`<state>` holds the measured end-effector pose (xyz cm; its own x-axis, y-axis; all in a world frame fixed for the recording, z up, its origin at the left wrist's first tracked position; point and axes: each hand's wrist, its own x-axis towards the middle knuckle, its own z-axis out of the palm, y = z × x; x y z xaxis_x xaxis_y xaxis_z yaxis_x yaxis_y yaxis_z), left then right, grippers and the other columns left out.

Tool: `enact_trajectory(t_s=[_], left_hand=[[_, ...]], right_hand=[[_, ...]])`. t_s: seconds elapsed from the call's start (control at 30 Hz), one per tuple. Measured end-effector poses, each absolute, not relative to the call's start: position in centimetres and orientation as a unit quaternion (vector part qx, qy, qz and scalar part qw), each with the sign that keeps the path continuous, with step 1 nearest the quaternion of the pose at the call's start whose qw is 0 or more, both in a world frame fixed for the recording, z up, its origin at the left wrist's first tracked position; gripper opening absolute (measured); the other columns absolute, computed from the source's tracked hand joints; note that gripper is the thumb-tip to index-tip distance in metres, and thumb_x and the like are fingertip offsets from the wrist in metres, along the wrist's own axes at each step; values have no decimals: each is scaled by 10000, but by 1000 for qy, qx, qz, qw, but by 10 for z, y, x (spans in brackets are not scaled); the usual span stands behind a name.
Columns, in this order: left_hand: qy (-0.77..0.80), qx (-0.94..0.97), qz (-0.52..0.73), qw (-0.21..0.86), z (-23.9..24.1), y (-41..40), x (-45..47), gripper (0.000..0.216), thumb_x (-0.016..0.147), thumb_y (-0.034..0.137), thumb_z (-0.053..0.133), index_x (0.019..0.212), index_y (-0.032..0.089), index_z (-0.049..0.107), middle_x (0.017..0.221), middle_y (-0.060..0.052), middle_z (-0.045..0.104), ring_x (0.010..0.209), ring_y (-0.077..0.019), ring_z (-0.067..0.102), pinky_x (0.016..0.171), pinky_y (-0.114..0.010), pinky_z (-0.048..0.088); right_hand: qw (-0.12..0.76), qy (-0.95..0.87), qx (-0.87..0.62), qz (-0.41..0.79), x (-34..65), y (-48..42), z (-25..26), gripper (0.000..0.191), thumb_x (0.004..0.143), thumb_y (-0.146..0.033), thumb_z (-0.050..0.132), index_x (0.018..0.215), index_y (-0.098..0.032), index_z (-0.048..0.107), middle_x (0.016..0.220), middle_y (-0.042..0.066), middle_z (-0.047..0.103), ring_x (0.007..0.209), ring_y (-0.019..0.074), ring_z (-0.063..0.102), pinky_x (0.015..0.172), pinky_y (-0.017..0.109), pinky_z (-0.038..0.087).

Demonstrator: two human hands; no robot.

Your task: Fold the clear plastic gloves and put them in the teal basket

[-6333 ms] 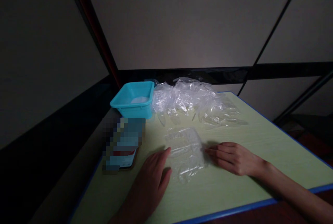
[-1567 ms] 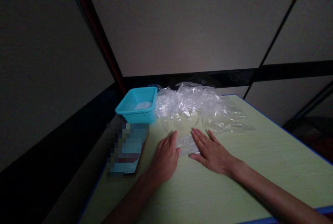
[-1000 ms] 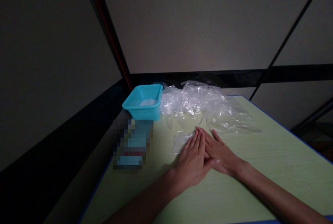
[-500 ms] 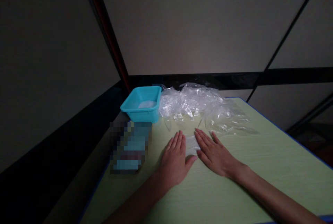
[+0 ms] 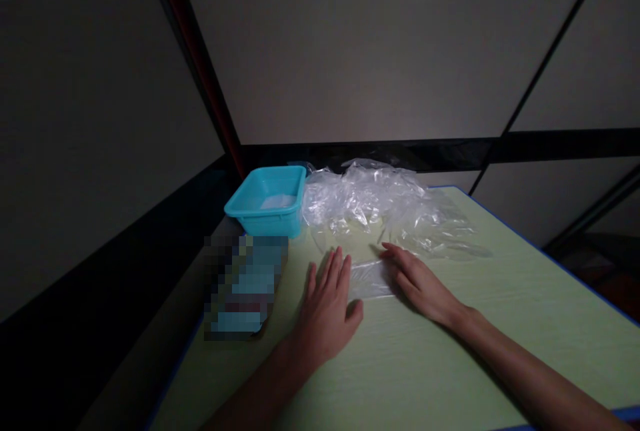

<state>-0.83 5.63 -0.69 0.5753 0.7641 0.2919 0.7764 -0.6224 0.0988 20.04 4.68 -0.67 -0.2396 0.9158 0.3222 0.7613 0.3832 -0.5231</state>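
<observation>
In the head view, resting the left hand (image 5: pixel 326 319) at the left end of the clear plastic strip (image 5: pixel 370 279), with fingers straight and fanned apart, gripping nothing. Holding the right hand (image 5: pixel 421 287) over the opposite end, with fingers together and slightly bent; cannot tell whether pinching the film or merely touching it. As for the strip, lies flat on the pale green table (image 5: pixel 425 377) between the fingers of both hands, partly hidden at each end.

Already spread into a narrow band, perhaps folded, though too transparent for counting layers. Looks fairly smooth between the fingers, with faint creases, so probably well along on this piece. Not yet lifted from the table, nor plainly free of the right fingers.

Just beyond the fingertips, see a heap of crumpled clear plastic (image 5: pixel 370 197), apparently not yet flattened. Beyond and leftward of the left fingers, find a turquoise basin (image 5: pixel 267 221), with something whitish inside, too unclear to name. Closer, leftward of those fingers, note a blurred flat object (image 5: pixel 253 284), untouched.
</observation>
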Motion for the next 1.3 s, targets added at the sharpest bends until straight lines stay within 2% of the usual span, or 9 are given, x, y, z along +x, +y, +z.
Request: enact_trajectory(t_s=[0.1,0.33,0.4,0.53,0.67,0.83,1.1,1.3], left_hand=[[-457,-873,-169,36,-5,60,-11,574,745,136,421,1307,86,318,1427,-165,266,1325,-274,199,1043,-555,173],[-507,-836,-198,64,-2,75,-20,537,727,23,372,1262,74,369,1370,-196,360,1296,-310,266,1040,-588,140],[-496,-837,-222,57,-1,76,-19,515,725,7,367,1235,70,400,1362,-194,371,1293,-301,275,1053,-557,162],[-416,-867,-273,-24,0,62,-10,406,791,63,362,1185,74,459,1370,-159,368,1292,-237,288,1068,-413,264],[-314,-923,-206,-84,5,39,1,434,828,147,399,1260,114,407,1429,-100,292,1320,-195,230,1083,-384,250],[-253,-957,-114,-82,9,31,5,517,870,279,426,1351,157,282,1459,-61,217,1343,-187,146,1102,-417,186],[-264,-959,-86,-67,5,34,3,579,883,383,420,1379,156,226,1466,-67,182,1348,-195,108,1105,-423,151],[-270,-958,-77,-67,5,34,4,626,877,384,431,1391,130,179,1472,-68,146,1350,-187,92,1107,-404,146]], right_hand=[[318,-762,-545,145,201,46,-2,482,777,-116,341,1258,-119,366,1057,113,588,990,215,532,893,402,409],[319,-745,-554,189,200,43,8,396,792,-133,341,1184,-139,402,783,44,606,719,196,571,685,342,444],[314,-748,-547,209,201,43,9,373,795,-142,354,1164,-133,411,720,25,591,658,187,560,634,319,432],[311,-746,-552,207,203,43,9,335,796,-135,358,1122,-132,435,674,4,558,601,170,532,580,289,403],[320,-753,-553,160,206,43,11,265,772,-106,375,1005,-142,498,691,14,551,633,168,527,601,286,407],[327,-787,-506,135,211,47,16,159,781,-83,408,787,-164,544,761,43,548,715,165,527,651,282,423],[249,-856,-425,159,236,42,27,268,759,-51,445,776,-184,677,828,46,520,790,161,518,711,307,432],[205,-867,-408,201,239,37,28,366,766,-15,427,903,-213,702,787,28,492,760,142,500,677,281,422]])
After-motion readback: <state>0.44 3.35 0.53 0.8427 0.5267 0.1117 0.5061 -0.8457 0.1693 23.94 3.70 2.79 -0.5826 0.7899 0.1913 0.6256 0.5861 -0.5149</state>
